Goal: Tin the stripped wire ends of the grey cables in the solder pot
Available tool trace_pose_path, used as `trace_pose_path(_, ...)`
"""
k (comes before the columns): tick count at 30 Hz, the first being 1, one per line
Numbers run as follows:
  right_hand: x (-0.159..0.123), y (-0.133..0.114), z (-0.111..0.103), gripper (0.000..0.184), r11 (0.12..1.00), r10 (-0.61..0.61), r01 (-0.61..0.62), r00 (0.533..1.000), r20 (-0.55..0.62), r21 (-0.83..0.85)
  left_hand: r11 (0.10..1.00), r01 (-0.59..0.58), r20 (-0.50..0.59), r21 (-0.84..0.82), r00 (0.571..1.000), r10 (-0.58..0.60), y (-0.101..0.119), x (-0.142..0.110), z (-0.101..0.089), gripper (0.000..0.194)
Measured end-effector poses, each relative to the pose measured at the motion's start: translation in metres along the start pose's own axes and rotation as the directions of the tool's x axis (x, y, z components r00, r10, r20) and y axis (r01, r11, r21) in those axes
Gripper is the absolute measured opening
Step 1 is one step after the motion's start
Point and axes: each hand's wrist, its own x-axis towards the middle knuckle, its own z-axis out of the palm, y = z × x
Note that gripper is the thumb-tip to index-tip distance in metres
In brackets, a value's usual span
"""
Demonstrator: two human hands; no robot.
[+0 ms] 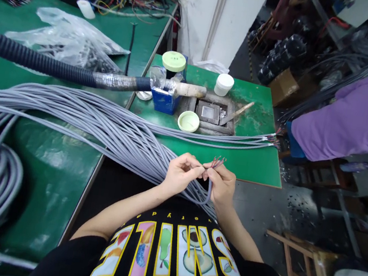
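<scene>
My right hand (222, 185) grips the end of a grey cable (209, 191), whose thin stripped wires (216, 162) fan out above the fingers in dark and reddish colours. Beside it, my left hand (183, 173) is closed in a pinch at the same wires, its fingertips meeting those of the right; which strand it pinches is too small to see. The cable loops down below the right hand toward a thick bundle of grey cables (119, 130) that runs across from the left and passes under both hands.
A solder pot (208, 113) with a scraper (239, 112) sits ahead, near a fume hose (116, 82), a round pale-green lid (188, 121) and a white tub (224, 85). Several finished-looking cable ends (266, 140) lie at right. A person in purple (357, 113) is beyond.
</scene>
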Motion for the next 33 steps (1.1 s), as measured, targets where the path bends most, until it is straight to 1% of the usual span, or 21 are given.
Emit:
trace_pose_path(2, 0.002, -0.003, -0.002, 0.013, 0.985, -0.109, 0.107, 0.994, -0.005, -0.136, 0.995, 0.068, -0.041, -0.074, 0.997, -0.071, -0.004, 0.002, 0.000, 0.024)
trace_pose_path(4, 0.005, -0.007, -0.004, 0.014, 0.957, -0.171, 0.172, 0.985, 0.027, -0.234, 0.988, 0.114, -0.070, -0.103, 0.990, -0.122, -0.007, 0.004, -0.002, 0.023)
trace_pose_path(6, 0.012, -0.012, -0.006, 0.017, 0.937, -0.199, 0.205, 0.979, 0.051, -0.283, 0.979, 0.143, -0.118, -0.146, 0.980, -0.161, -0.008, 0.007, -0.006, 0.022)
trace_pose_path(8, 0.021, -0.016, -0.007, 0.022, 0.929, -0.202, 0.209, 0.978, 0.055, -0.306, 0.969, 0.140, -0.183, -0.202, 0.967, -0.178, -0.007, 0.011, -0.012, 0.023)
trace_pose_path(10, 0.031, -0.019, -0.006, 0.028, 0.923, -0.205, 0.214, 0.977, 0.063, -0.319, 0.964, 0.135, -0.219, -0.230, 0.958, -0.186, -0.004, 0.015, -0.018, 0.023)
trace_pose_path(11, 0.035, -0.020, -0.005, 0.030, 0.921, -0.206, 0.219, 0.976, 0.072, -0.322, 0.963, 0.142, -0.213, -0.228, 0.958, -0.191, -0.002, 0.017, -0.021, 0.022)
trace_pose_path(13, 0.042, -0.022, -0.002, 0.032, 0.920, -0.204, 0.224, 0.974, 0.096, -0.322, 0.963, 0.176, -0.164, -0.205, 0.963, -0.211, 0.001, 0.019, -0.026, 0.025)
trace_pose_path(16, 0.046, -0.022, 0.006, 0.030, 0.926, -0.185, 0.218, 0.974, 0.131, -0.309, 0.960, 0.213, -0.099, -0.179, 0.967, -0.233, 0.003, 0.019, -0.028, 0.033)
trace_pose_path(18, 0.046, -0.021, 0.010, 0.027, 0.932, -0.181, 0.219, 0.972, 0.151, -0.290, 0.963, 0.207, -0.102, -0.173, 0.969, -0.226, 0.002, 0.019, -0.027, 0.031)
trace_pose_path(21, 0.043, -0.020, 0.014, 0.024, 0.936, -0.175, 0.217, 0.970, 0.166, -0.277, 0.976, 0.166, -0.140, -0.141, 0.973, -0.185, 0.002, 0.019, -0.025, 0.029)
trace_pose_path(25, 0.039, -0.019, 0.014, 0.017, 0.940, -0.138, 0.175, 0.980, 0.145, -0.291, 0.985, 0.142, -0.147, -0.103, 0.977, -0.156, 0.002, 0.018, -0.023, 0.030)
trace_pose_path(29, 0.037, -0.018, 0.015, 0.017, 0.957, -0.131, 0.151, 0.987, 0.093, -0.249, 0.984, 0.147, -0.084, -0.101, 0.984, -0.155, -0.002, 0.014, -0.019, 0.032)
trace_pose_path(33, 0.037, -0.018, 0.016, 0.015, 0.958, -0.140, 0.163, 0.984, 0.112, -0.234, 0.992, 0.128, -0.018, -0.017, 0.992, -0.128, -0.005, 0.012, -0.021, 0.029)
